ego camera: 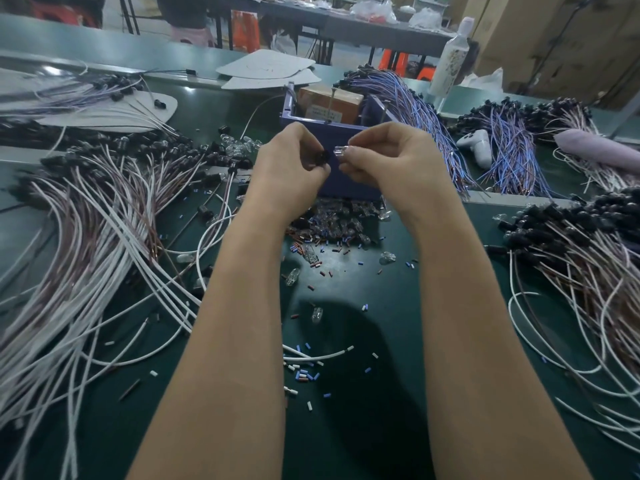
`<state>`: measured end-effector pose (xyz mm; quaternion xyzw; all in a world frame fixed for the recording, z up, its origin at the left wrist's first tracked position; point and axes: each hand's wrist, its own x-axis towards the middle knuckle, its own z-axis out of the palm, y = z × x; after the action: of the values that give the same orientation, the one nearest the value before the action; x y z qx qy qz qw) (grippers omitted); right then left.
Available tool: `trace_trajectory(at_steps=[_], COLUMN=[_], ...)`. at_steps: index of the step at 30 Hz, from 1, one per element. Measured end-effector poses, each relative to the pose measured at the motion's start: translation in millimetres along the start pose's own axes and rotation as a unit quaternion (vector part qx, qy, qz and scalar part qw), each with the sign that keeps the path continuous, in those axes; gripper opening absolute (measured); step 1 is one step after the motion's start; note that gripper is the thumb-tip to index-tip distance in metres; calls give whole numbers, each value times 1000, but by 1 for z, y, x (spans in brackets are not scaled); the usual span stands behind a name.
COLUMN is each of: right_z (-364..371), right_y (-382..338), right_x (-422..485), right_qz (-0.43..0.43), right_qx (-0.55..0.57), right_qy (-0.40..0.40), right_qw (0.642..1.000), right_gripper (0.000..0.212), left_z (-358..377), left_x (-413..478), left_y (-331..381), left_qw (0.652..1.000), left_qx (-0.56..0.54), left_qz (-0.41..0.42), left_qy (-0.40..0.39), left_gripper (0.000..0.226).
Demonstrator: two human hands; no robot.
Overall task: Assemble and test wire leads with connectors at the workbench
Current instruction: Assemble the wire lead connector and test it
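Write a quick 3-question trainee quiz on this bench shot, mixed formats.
1. True or false: the left hand pinches a black connector.
2. What does the right hand hold? A) clear bulb B) screwdriver C) pliers
3. Fill in: the cardboard box sits inside the blue ____.
Key: 1 true; 2 A; 3 bin.

Even overhead light, soft shadow, wide-angle edge bending
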<state>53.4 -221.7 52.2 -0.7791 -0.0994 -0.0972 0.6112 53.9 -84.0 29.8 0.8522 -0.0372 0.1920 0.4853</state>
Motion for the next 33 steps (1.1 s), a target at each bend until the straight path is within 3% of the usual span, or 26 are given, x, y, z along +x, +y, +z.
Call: trace_trajectory(at_steps=[18, 22, 27, 33], right_z=[1, -7, -18, -15], right_y=[-6, -5, -1, 5], right_x=[-5, -3, -3, -2], right_qz=[-69, -41, 8, 34], right_qx=[-278, -246, -85, -16], right_qy=[46, 35, 21, 3], right_qw=[957, 968, 996, 999], right_gripper=[5, 2, 15, 11], left_z=[6, 3, -2, -1], left_x=[-4, -6, -7, -6], left_y=[5, 8, 12, 15], left_qw=[994, 993, 988, 981], left_qx=[80, 66, 76, 98], left_qz=[70, 85, 115, 155], left_qy=[-23, -46, -67, -56], left_gripper=[12, 13, 16, 16])
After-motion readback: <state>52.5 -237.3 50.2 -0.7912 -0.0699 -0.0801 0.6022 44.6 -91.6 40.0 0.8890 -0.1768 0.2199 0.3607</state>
